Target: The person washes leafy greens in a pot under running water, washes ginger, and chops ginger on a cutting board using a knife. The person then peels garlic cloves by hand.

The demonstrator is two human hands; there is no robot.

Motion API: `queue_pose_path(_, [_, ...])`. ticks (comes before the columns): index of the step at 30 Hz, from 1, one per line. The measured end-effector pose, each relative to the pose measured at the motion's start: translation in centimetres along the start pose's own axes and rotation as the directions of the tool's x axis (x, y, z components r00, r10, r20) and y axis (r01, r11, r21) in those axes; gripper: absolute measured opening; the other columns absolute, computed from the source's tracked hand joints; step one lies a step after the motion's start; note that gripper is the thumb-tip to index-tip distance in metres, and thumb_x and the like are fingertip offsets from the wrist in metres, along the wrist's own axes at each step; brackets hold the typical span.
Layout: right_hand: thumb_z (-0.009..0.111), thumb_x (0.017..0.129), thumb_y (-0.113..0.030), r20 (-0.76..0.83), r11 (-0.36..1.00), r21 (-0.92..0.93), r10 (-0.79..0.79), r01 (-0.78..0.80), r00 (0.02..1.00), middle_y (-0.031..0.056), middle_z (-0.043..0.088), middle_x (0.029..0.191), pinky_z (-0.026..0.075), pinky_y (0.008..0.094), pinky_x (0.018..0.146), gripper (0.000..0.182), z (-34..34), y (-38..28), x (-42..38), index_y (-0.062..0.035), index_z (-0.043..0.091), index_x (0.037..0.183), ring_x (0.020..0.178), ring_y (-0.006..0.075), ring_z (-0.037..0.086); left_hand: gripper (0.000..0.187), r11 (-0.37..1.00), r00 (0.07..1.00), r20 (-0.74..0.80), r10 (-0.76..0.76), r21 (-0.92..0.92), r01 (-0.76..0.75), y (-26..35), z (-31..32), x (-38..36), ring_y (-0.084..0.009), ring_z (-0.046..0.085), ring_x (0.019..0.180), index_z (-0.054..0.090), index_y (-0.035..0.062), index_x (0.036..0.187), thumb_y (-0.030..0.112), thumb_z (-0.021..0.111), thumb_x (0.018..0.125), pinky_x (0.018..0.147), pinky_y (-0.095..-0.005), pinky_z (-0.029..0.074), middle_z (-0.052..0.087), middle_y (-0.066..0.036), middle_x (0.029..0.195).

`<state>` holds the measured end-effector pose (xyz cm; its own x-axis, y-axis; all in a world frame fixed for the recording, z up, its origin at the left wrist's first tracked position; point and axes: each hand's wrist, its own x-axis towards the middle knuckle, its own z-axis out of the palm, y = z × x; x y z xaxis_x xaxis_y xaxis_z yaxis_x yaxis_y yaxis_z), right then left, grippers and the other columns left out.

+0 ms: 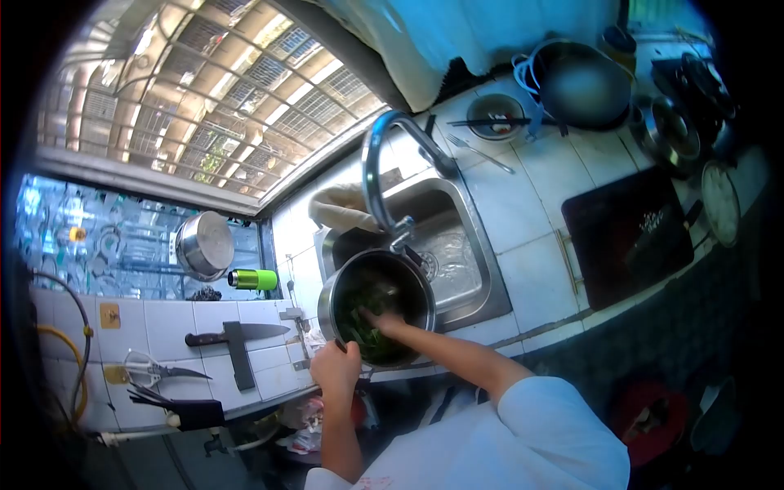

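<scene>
A large steel pot (327, 306) with dark green leaves (357, 327) inside stands at the near left edge of the steel sink (488, 265). My left hand (336, 364) is closed on the pot's near side, at its handle or rim. Inside the pot, my right hand (384, 321) reaches down among the leaves; its fingers are blurred and partly hidden. The curved faucet (374, 163) rises just behind the pot. A beige cloth (343, 207) lies at the sink's back left corner.
On the right are a black cutting board (600, 245) with chopped white bits, a bowl (495, 110) with chopsticks, a fork (482, 154) and a big wok (581, 86). A knife (265, 330) and scissors (155, 370) hang on the left wall, below a green bottle (255, 279).
</scene>
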<state>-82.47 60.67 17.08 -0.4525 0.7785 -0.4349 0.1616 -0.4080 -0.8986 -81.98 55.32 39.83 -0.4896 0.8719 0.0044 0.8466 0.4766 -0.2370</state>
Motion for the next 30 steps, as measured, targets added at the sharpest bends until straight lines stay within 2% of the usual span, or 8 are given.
queue_pose_path(5, [0.053, 0.073, -0.06, 0.086, 0.712, -0.702, 0.042, 0.031, 0.995, 0.0222, 0.049, 0.119, 0.042, 0.0412, 0.087, 0.076, -4.5, -8.0, -3.8, -0.0011, 0.045, 0.121, 0.105, 0.0354, 0.051, 0.043, 0.896, 0.959, 0.1, -0.265, -0.342, 0.283, -6.7, 4.4, -0.6, -0.0417, 0.058, 0.073, 0.062, -0.0057, 0.07, 0.034, 0.046, 0.072, 0.07, -0.0468, 0.045, 0.06, -0.025, 0.073])
queue_pose_path(8, [0.068, 0.065, -0.047, 0.061, 0.15, -0.987, 0.001, 0.06, 0.998, 0.0232, 0.05, 0.115, 0.053, 0.0415, 0.062, 0.073, -2.6, -10.3, -4.2, 0.0032, 0.047, 0.114, 0.09, 0.0313, 0.06, 0.045, 0.714, 0.848, 0.39, -0.359, -0.471, 0.519, -10.7, 10.8, -1.3, -0.0431, 0.058, 0.08, 0.063, -0.0054, 0.074, 0.035, 0.045, 0.071, 0.074, -0.0453, 0.044, 0.06, -0.027, 0.076])
queue_pose_path(9, [0.062, 0.072, -0.03, 0.138, 0.043, -0.987, -0.279, 0.156, 0.95, 0.0294, 0.048, 0.113, 0.053, 0.0471, 0.055, 0.054, -2.2, -10.8, -5.4, 0.0068, 0.052, 0.11, 0.088, 0.0398, 0.059, 0.045, 0.666, 0.821, 0.451, -0.351, -0.496, 0.557, -11.2, 12.1, -1.6, -0.0427, 0.058, 0.082, 0.063, -0.005, 0.075, 0.036, 0.044, 0.07, 0.076, -0.0445, 0.043, 0.06, -0.027, 0.077])
queue_pose_path(15, [0.054, 0.082, -0.022, 0.398, 0.131, -0.822, -0.564, 0.555, 0.723, 0.0163, 0.058, 0.095, 0.05, 0.0344, 0.054, 0.034, -0.7, -17.6, -8.0, 0.001, 0.051, 0.107, 0.065, 0.028, 0.063, 0.046, 0.572, 0.825, 0.396, -0.402, -0.595, 0.564, -12.7, 12.2, -0.9, -0.0423, 0.058, 0.082, 0.062, -0.0081, 0.073, 0.034, 0.044, 0.07, 0.077, -0.0436, 0.043, 0.06, -0.028, 0.075])
queue_pose_path(20, [0.055, 0.072, -0.01, 0.317, -0.156, -0.926, -0.818, 0.345, 0.48, 0.009, 0.052, 0.076, 0.046, 0.0359, 0.06, 0.014, 0.5, -21.0, -7.6, -0.0065, 0.055, 0.085, 0.074, 0.0239, 0.056, 0.048, 0.439, 0.894, 0.331, -0.303, -0.784, 0.439, -14.7, 12.7, 4.0, -0.0428, 0.058, 0.079, 0.059, -0.0116, 0.073, 0.034, 0.044, 0.068, 0.073, -0.0441, 0.042, 0.057, -0.031, 0.073])
queue_pose_path(21, [0.054, 0.072, -0.009, 0.405, -0.221, -0.905, -0.707, 0.364, 0.579, 0.0089, 0.052, 0.076, 0.046, 0.0376, 0.062, 0.018, 0.3, -21.8, -6.1, -0.0054, 0.056, 0.089, 0.077, 0.0254, 0.055, 0.048, 0.437, 0.896, 0.33, -0.296, -0.788, 0.434, -14.9, 12.7, 5.1, -0.0428, 0.058, 0.079, 0.059, -0.0116, 0.073, 0.034, 0.044, 0.068, 0.073, -0.0441, 0.042, 0.057, -0.031, 0.073])
queue_pose_path(26, [0.052, 0.08, -0.022, 0.084, 0.49, -0.761, -0.576, 0.425, 0.813, 0.0148, 0.062, 0.075, 0.048, 0.0387, 0.068, 0.021, -1.0, -26.2, -5.0, -0.0055, 0.064, 0.081, 0.073, 0.03, 0.061, 0.047, 0.345, 0.975, 0.023, -0.221, -0.933, 0.101, -16.0, 14.9, 11.5, -0.0446, 0.055, 0.075, 0.058, -0.0062, 0.075, 0.038, 0.042, 0.072, 0.067, -0.0467, 0.04, 0.054, -0.033, 0.071])
queue_pose_path(30, [0.056, 0.078, -0.027, 0.026, 0.657, -0.569, -0.586, 0.494, 0.81, 0.015, 0.062, 0.074, 0.047, 0.04, 0.065, 0.023, -3.4, -26.3, -5.0, -0.0059, 0.064, 0.079, 0.072, 0.0314, 0.06, 0.037, -0.099, 0.889, 0.299, -0.346, -0.954, 0.282, -15.7, 19.7, 20.2, -0.0251, 0.051, 0.062, 0.055, -0.0068, 0.069, 0.03, 0.049, 0.069, 0.059, -0.0373, 0.04, 0.053, -0.015, 0.065])
